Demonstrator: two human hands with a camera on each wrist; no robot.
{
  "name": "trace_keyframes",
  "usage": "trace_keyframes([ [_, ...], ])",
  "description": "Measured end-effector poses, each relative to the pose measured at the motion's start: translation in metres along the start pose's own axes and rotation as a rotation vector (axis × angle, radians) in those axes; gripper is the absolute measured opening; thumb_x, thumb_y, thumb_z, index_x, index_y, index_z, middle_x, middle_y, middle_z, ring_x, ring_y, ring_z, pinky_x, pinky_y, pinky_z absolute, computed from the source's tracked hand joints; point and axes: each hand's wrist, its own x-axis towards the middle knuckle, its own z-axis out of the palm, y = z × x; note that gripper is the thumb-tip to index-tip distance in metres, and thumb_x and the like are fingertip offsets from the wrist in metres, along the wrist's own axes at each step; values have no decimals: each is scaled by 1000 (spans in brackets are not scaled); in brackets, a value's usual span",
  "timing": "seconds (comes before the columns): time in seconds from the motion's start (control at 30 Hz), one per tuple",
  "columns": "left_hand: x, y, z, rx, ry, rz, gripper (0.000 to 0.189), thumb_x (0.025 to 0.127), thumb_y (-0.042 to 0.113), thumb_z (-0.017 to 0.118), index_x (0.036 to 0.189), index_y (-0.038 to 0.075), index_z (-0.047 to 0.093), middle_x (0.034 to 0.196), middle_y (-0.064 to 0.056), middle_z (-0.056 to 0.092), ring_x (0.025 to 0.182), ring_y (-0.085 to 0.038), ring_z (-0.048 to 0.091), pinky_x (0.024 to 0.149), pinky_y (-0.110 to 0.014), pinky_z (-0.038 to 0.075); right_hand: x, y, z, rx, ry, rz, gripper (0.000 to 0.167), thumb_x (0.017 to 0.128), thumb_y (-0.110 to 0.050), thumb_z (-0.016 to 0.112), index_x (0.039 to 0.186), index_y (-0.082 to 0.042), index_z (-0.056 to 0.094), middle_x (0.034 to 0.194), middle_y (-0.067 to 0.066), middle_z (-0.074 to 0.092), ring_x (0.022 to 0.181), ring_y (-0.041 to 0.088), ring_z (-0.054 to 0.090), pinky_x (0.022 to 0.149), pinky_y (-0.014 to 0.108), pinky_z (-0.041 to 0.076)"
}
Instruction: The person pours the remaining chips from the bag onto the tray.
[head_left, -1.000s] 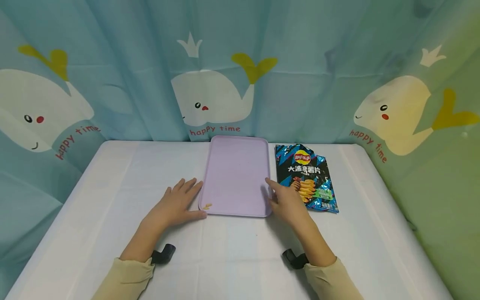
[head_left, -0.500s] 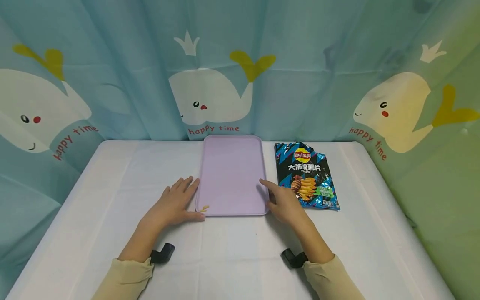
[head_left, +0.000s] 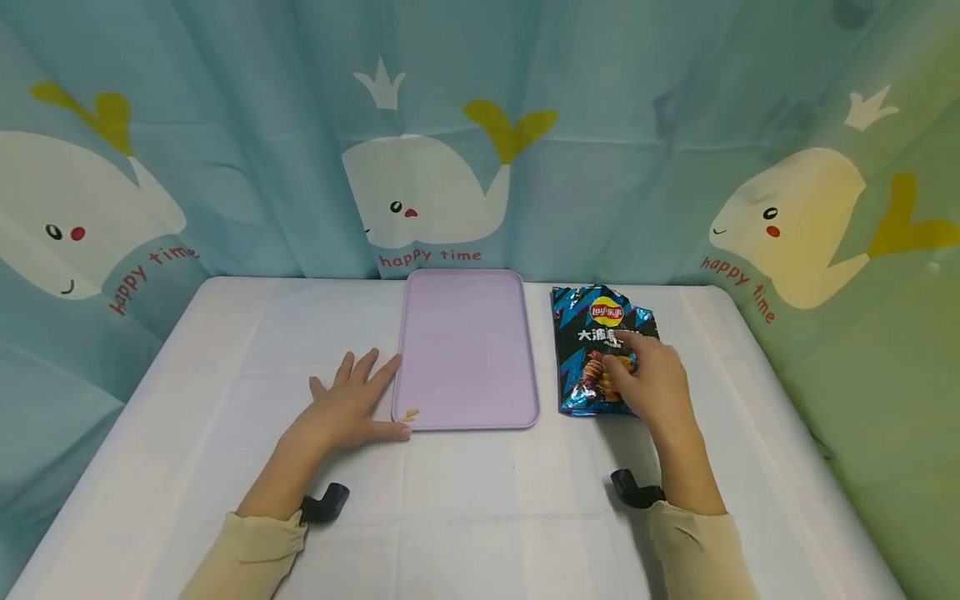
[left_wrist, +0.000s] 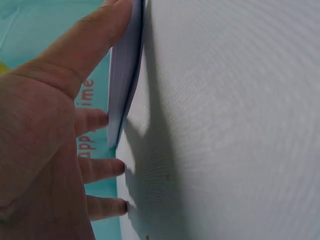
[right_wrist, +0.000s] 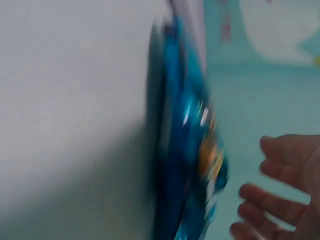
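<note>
A pale purple tray (head_left: 468, 350) lies flat on the table, with small tan marks at its near left corner. My left hand (head_left: 341, 412) has its fingers spread, thumb and index finger touching the tray's left edge and near corner; the left wrist view shows the thumb against the tray wall (left_wrist: 125, 75). To the tray's right lies a blue and black chip bag (head_left: 581, 367). Over the bag's right half is my right hand (head_left: 656, 379), hiding part of its print. In the right wrist view the fingers (right_wrist: 272, 202) stand apart from the bag (right_wrist: 187, 150), loosely bent around nothing.
A white cloth covers the table (head_left: 480, 517). Directly behind the table's back edge hangs a blue-green curtain (head_left: 600, 200) printed with whales. A black wrist camera (head_left: 633, 490) sits below my right hand, another camera (head_left: 326, 504) below my left.
The tray slid slightly left. My right hand left the tray's right edge and moved right, over the chip bag. My left hand stayed at the tray's left edge, its fingers now more spread.
</note>
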Motion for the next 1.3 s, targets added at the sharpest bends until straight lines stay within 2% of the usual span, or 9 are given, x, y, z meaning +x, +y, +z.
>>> trace_keyframes([
  [0.1, 0, 0, 0, 0, 7, 1, 110, 75, 67, 74, 159, 16, 26, 162, -26, 19, 146, -58, 11, 92, -90, 11, 1, 21, -9, -69, 3, 126, 49, 98, -27, 61, 139, -1, 55, 133, 30, 57, 120, 50, 48, 100, 65, 39],
  [0.2, 1, 1, 1, 0, 15, 2, 110, 74, 67, 75, 159, 16, 27, 161, -26, 21, 145, -58, 13, 90, -91, 14, 2, 34, -13, -119, -63, 281, 63, 98, -38, 59, 145, 1, 46, 138, 36, 48, 122, 55, 43, 100, 66, 39],
  [0.4, 0, 2, -2, 2, 23, -9, 111, 72, 67, 77, 158, 16, 29, 160, -26, 24, 144, -58, 16, 89, -91, 16, 4, 52, -11, -28, -259, 472, 91, 97, -62, 46, 154, 5, 23, 149, 40, 33, 136, 58, 32, 107, 69, 32],
  [0.47, 0, 2, -2, 2, 18, -6, 111, 72, 67, 77, 158, 16, 29, 160, -26, 23, 144, -59, 16, 89, -91, 16, 4, 56, -9, 21, -253, 492, 89, 99, -60, 45, 154, 6, 23, 150, 38, 33, 137, 56, 32, 108, 68, 32],
  [0.57, 0, 2, -2, 2, 15, -3, 111, 72, 66, 77, 158, 16, 28, 160, -27, 23, 144, -59, 15, 88, -91, 16, 4, 58, -6, 93, -164, 500, 78, 101, -52, 47, 152, 5, 32, 144, 35, 43, 132, 51, 42, 104, 64, 39],
  [0.73, 0, 2, -3, -7, 15, -4, 111, 72, 65, 78, 158, 16, 28, 160, -27, 22, 144, -59, 14, 88, -91, 15, 4, 55, -3, 221, -8, 478, 59, 103, -42, 46, 146, -1, 44, 129, 29, 57, 111, 41, 58, 85, 51, 52],
  [0.87, 0, 2, -3, -16, 14, -3, 110, 72, 65, 78, 158, 16, 28, 160, -27, 22, 144, -60, 14, 88, -91, 14, 4, 49, -4, 273, 101, 424, 52, 104, -40, 47, 142, -6, 50, 117, 25, 65, 94, 31, 60, 69, 33, 52],
  [1.1, 0, 0, -2, -2, 27, 5, 110, 72, 67, 77, 158, 17, 29, 160, -26, 24, 144, -59, 16, 88, -91, 16, 6, 28, -10, 243, 338, 183, 37, 103, -34, 53, 128, -8, 62, 103, 16, 73, 86, 17, 59, 73, 16, 44],
  [1.3, 1, -2, -1, 29, 43, 12, 110, 71, 70, 76, 157, 19, 30, 159, -25, 26, 143, -59, 19, 91, -90, 14, 2, 2, -19, 265, 486, -33, 27, 100, -24, 61, 116, -4, 68, 97, 15, 76, 79, -13, 55, 70, 1, 41],
])
